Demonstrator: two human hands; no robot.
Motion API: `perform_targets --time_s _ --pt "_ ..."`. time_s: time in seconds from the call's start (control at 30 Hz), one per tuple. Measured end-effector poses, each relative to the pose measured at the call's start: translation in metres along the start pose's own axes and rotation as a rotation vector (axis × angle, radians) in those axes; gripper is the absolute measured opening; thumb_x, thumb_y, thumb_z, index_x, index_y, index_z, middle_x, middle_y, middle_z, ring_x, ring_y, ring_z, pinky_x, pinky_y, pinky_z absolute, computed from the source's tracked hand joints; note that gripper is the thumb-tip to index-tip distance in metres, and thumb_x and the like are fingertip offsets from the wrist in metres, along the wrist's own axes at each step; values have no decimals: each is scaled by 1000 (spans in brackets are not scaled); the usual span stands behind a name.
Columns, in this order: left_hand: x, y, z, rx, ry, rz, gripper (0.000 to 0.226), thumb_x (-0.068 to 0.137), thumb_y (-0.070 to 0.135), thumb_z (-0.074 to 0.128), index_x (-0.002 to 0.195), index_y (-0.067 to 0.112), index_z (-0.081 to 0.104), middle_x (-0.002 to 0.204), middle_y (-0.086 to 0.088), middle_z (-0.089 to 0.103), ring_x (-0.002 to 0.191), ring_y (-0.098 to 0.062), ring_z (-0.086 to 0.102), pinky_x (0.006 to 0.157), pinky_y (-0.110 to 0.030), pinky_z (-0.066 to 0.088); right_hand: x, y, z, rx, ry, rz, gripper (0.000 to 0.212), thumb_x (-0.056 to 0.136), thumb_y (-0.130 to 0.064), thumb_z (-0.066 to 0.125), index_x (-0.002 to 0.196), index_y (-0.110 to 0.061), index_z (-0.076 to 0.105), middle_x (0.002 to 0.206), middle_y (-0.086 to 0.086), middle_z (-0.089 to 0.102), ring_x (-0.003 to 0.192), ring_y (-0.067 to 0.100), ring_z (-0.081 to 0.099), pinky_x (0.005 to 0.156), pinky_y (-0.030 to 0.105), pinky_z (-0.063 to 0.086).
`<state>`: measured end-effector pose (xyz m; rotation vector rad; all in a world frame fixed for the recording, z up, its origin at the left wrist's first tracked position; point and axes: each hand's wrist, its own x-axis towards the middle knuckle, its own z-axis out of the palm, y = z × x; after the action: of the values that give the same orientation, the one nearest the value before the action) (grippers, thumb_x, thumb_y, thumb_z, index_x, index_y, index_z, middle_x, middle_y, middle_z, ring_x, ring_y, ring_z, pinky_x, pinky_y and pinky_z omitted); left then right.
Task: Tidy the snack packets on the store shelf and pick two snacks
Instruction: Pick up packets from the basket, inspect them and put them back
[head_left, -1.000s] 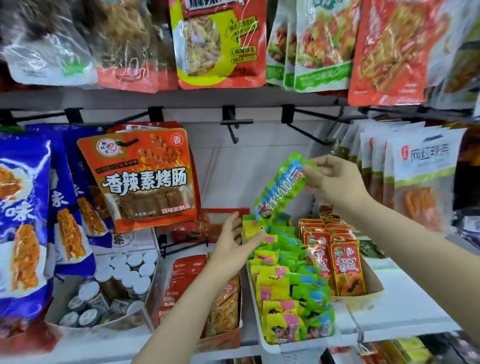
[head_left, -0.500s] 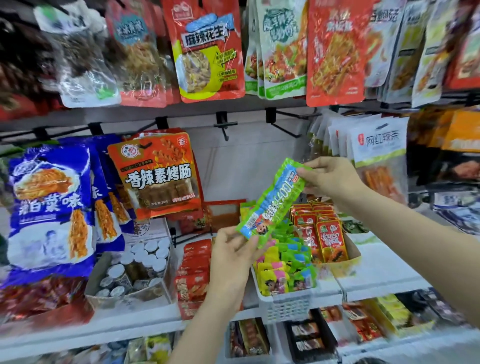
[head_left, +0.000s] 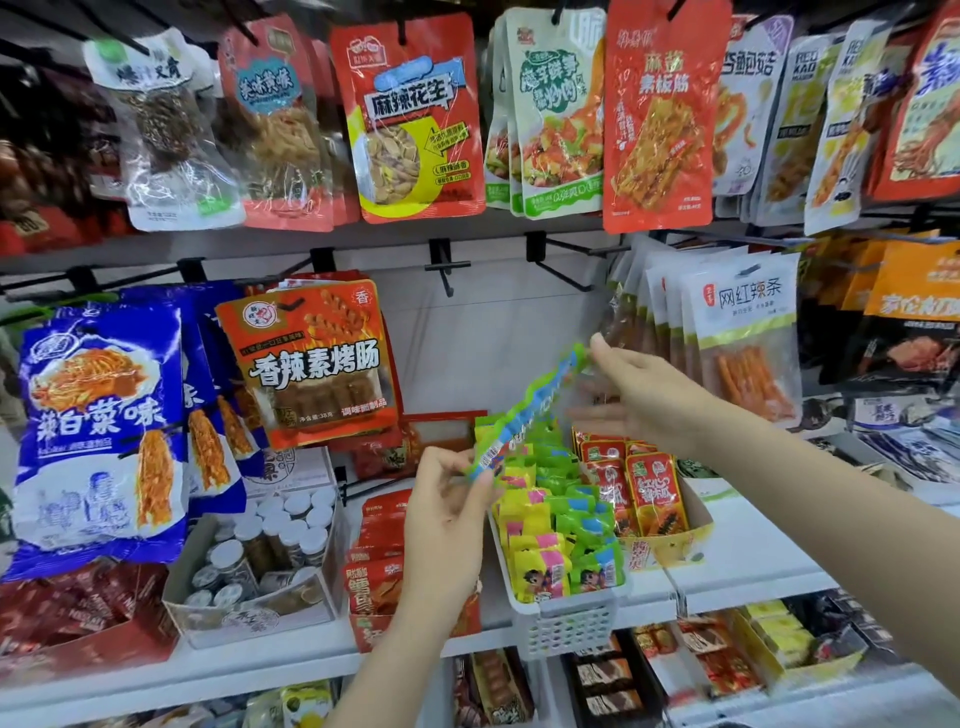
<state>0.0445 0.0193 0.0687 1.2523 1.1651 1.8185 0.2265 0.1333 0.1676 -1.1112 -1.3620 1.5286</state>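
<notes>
Both hands' fingers pinch a long, glossy green strip packet (head_left: 524, 415), left hand (head_left: 447, 525) low, right hand (head_left: 644, 395) high.

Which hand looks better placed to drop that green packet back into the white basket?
Probably the left hand: it pinches the green packet's lower end right above the white basket. The right hand holds the top end, higher up.
</notes>
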Motion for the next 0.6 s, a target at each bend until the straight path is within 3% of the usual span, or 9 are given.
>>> perform_targets --time_s 0.07,0.17,0.27,0.37,0.5,0.6 --pt "1 0 -3 171 -59 116 39 91 -5 62 77 30 54 112 4 68 112 -17 66 91 -34 54 1 3 -5 -7 -64 51 56 88 -51 62 125 -10 58 112 14 64 102 31 69 90 47 57" --pt "0 -4 -8 263 -135 176 39 82 -9 70 78 28 64 115 10 64 118 -16 61 91 -26 53 2 6 -8 -124 -4 -58 36 85 -22 73 119 -11 67 99 12 72 90 22 70 91 45 56" --pt "-4 -3 -8 -63 -270 -126 51 74 -7 80 107 28 62 122 1 66 115 -23 65 89 -30 55 2 0 -8 -163 32 -187 27 87 -6 70 111 -17 72 99 10 73 83 16 72 82 37 60" --pt "-4 0 -3 -290 -253 -369 62 77 15 83 130 24 51 125 -2 68 110 -29 68 82 -29 57 1 -6 -4 -265 0 -303 31 88 -7 70 114 -22 72 99 11 74 81 18 72 80 37 60" --pt "0 0 4 -393 -224 -458 45 81 19 72 123 5 63 118 -12 71 108 -27 69 81 -24 56 0 -12 5 -347 -59 -388 45 88 -10 71 127 -32 64 107 10 74 93 24 72 86 38 59" --pt "0 -5 2 -435 -186 -447 34 77 13 75 110 7 72 114 -13 73 103 -24 71 79 -22 56 3 -12 7 -167 -97 -322 61 89 -12 69 141 -33 45 110 15 70 97 29 71 85 41 59"
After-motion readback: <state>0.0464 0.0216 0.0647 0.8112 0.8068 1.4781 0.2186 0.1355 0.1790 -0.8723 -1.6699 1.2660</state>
